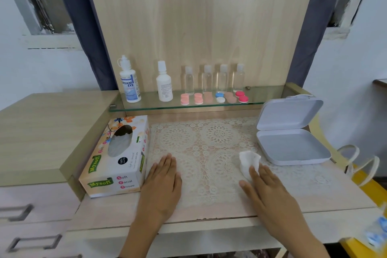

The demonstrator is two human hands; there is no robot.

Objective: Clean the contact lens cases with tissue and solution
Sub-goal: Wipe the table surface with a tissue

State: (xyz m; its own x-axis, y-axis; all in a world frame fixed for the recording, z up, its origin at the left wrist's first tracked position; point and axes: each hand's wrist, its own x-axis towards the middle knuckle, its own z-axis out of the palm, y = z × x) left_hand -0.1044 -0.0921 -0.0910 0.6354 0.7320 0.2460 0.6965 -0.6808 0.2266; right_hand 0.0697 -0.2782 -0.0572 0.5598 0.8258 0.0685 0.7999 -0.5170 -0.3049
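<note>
While looking down from the near edge, finds the left hand flat on the lace mat, fingers straight, holding nothing, just beside the tissue box on the left. Finds the right hand likewise spread, fingertips resting on a crumpled white tissue on the mat, not curled round it. Meets, just beyond on the right, an open white hinged box, lid raised. Reaches farther back a glass shelf: contact lens cases in a row along its front, pink, peach, blue-and-white, red; behind them four small clear bottles; to their left a plain white bottle and, leftmost, a solution bottle labelled Dream Eye.
</note>
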